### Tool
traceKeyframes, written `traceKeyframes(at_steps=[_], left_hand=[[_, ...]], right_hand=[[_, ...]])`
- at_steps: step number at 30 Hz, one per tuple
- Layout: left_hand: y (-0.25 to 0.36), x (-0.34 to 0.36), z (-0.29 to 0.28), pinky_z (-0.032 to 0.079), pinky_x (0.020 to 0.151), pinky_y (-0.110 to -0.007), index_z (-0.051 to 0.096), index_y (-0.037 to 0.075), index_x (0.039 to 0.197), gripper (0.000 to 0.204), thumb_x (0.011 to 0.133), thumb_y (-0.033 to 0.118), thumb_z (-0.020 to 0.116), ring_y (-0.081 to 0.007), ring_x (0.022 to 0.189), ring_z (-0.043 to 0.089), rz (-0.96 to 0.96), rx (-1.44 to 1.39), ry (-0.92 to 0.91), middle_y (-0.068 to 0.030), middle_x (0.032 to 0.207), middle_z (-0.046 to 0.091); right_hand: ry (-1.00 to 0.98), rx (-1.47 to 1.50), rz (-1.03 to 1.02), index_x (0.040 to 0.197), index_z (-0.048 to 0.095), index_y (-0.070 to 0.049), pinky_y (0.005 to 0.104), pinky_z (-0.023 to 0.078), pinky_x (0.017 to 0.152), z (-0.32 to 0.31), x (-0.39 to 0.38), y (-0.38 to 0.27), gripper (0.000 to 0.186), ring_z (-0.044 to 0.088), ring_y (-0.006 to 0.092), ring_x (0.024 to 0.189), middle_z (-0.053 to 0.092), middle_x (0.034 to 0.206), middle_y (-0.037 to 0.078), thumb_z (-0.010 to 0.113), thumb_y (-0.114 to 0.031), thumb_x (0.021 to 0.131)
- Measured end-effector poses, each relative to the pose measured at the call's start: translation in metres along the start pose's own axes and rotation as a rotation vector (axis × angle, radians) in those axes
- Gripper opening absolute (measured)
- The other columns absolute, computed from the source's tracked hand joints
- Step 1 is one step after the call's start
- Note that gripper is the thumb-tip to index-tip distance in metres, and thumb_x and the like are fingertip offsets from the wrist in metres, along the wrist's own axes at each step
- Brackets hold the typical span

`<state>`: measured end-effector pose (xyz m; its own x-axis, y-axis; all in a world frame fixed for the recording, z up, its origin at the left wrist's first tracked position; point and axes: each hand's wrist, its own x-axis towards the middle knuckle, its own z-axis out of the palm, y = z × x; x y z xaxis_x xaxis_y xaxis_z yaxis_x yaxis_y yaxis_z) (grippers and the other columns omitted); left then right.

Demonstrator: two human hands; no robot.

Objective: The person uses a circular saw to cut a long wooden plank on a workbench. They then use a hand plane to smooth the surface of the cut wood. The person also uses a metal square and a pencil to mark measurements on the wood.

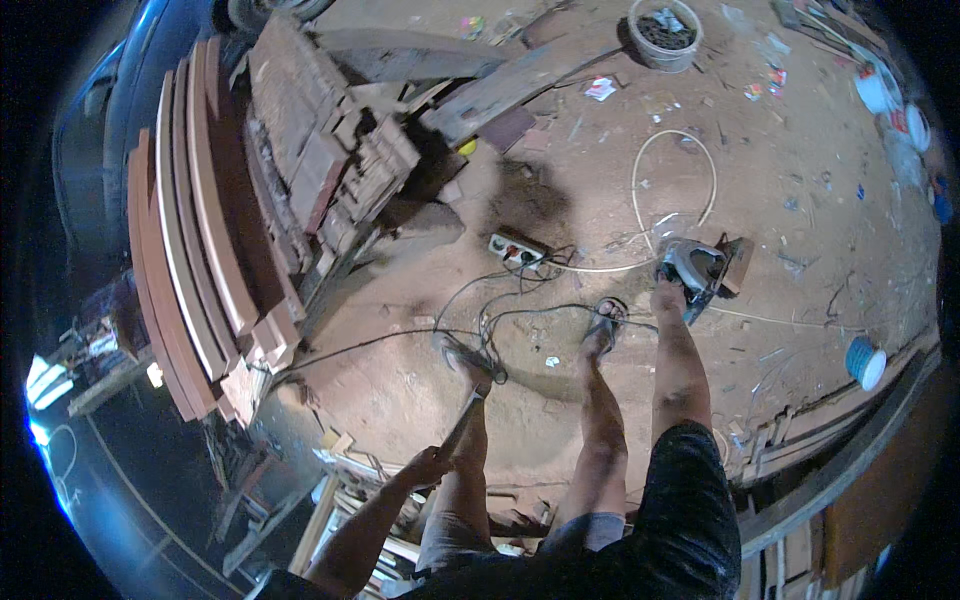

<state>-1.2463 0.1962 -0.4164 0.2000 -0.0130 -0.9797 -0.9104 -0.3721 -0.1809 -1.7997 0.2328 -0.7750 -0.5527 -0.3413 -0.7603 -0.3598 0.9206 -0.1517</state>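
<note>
My right arm reaches down to the right, and my right hand (pixel 668 292) is closed on a grey and black circular saw (pixel 690 265) held above the sandy ground. A small wooden board (pixel 738 266) shows right beside the saw; whether the two touch, I cannot tell. Closer to my body, my left hand (pixel 428 467) is wrapped round a long narrow stick-like tool (pixel 463 424), which points down past my left shin. Its far end overlaps my sandalled foot, so its kind is unclear.
Dark cables (pixel 520 310) wind around my feet to a white power strip (pixel 516 250). A pale hose loop (pixel 634 185) lies beyond the saw. Stacked brown planks (pixel 185 240) and rough timber (pixel 320 150) fill the left. A bucket (pixel 665 60) stands far ahead; a blue spool (pixel 862 362) lies right.
</note>
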Motion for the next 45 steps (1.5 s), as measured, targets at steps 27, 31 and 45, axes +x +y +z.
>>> traceKeyframes(at_steps=[27,31,45], left_hand=[[-0.288,-0.115,-0.023,0.055,0.066,-0.04,0.064,-0.001,0.123,0.054,0.084,0.036,0.068,-0.0269,0.076,0.069,0.336,-0.672,0.242,-0.0178,0.092,0.072],[-0.369,-0.131,-0.04,0.053,0.055,-0.039,0.064,-0.004,0.111,0.045,0.084,0.032,0.069,-0.0228,0.064,0.065,0.164,-0.835,0.256,-0.0154,0.085,0.07],[-0.594,-0.099,0.104,0.046,0.049,-0.039,0.06,0.002,0.089,0.017,0.091,0.018,0.06,-0.0206,0.057,0.057,-0.321,-1.746,0.111,-0.0076,0.075,0.058]], right_hand=[[-0.98,0.068,-1.237,0.108,0.07,0.0,0.0336,0.054,0.08,-0.137,-0.817,-0.52,0.024,0.065,0.0135,0.089,0.072,0.097,0.005,0.067,-0.022,0.098],[-0.367,-0.239,-1.305,0.127,0.063,0.001,0.0421,0.056,0.087,0.021,-0.747,-0.652,0.051,0.071,0.0323,0.096,0.072,0.105,0.021,0.07,-0.034,0.09],[0.374,-0.482,-0.836,0.144,0.037,0.009,0.0471,0.055,0.093,0.195,-0.662,-0.815,0.06,0.061,0.0443,0.116,0.04,0.141,0.029,0.059,-0.015,0.093]])
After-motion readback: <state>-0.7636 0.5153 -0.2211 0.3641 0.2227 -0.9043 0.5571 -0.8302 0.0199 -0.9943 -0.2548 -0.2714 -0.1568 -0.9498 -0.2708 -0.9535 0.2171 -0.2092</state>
